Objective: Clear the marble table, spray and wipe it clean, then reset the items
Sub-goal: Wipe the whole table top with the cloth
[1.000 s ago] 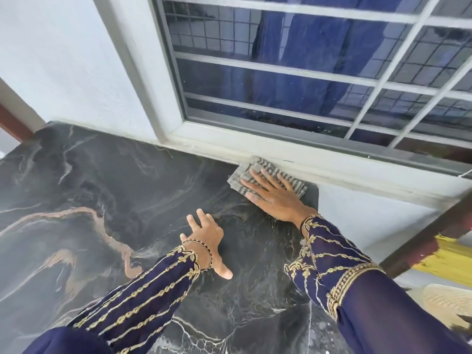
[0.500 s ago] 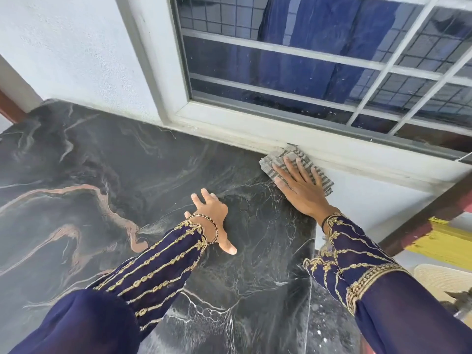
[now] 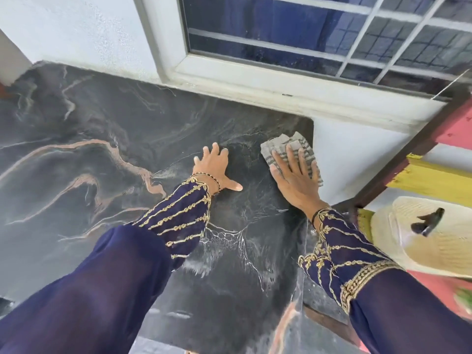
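At the far right corner of the marble table (image 3: 107, 159), below the window sill (image 3: 255, 85), the right hand (image 3: 293, 180) lies flat with fingers spread on a folded striped cloth (image 3: 286, 149), pressing it to the stone rather than grasping it. The cloth sits just inside the table's right edge, part of it showing beyond the fingertips. The left hand (image 3: 214, 167) rests beside it, palm down and released, holding nothing, bracing on the surface. No items stand on the visible tabletop; wet streaks show near the front edge. Judgement: the wiping step is in hand, the reset not yet begun. Risks: with only palm pressure on it, the cloth may slide off the right edge. The braced left hand may slip on the damp surface. A straw hat (image 3: 421, 233) lies close to the right, beyond the table, and a wide stroke could knock it.
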Tool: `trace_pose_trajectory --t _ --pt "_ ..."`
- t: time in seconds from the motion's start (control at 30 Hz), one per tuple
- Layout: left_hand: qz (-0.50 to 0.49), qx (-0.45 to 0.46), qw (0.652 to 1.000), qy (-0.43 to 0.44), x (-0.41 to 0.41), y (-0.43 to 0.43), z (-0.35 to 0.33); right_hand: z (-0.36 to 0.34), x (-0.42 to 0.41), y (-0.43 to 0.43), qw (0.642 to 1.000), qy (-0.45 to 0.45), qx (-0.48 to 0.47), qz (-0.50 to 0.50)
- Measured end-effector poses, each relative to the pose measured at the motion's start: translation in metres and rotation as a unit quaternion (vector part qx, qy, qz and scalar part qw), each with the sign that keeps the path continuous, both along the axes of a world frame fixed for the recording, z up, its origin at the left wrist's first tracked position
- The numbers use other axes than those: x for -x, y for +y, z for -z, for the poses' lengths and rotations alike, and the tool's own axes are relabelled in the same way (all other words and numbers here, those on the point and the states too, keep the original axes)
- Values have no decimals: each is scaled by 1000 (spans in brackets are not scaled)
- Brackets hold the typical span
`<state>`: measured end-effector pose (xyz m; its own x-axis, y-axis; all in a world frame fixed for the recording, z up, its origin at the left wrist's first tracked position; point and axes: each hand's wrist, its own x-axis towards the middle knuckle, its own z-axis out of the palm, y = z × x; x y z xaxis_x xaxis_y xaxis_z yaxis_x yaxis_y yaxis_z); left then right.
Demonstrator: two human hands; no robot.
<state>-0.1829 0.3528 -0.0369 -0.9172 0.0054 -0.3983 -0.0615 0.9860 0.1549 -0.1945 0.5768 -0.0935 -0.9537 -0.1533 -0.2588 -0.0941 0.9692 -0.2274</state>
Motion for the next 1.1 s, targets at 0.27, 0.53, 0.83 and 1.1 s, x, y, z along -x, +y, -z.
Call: trace_pose_trajectory --t 0.27,0.53,0.83,1.1 --pt "57 -105 983 141 -144 9 26 10 -125 -5 997 56 -12 -50" --pt "55 -132 978 150 -263 -23 27 17 -250 -11 993 93 -16 -76" --pt "26 -147 977 151 -333 -66 18 10 -350 -21 995 66 -2 -71" --pt "4 -163 975 149 -352 -84 4 -8 -388 -53 997 -28 72 -30"
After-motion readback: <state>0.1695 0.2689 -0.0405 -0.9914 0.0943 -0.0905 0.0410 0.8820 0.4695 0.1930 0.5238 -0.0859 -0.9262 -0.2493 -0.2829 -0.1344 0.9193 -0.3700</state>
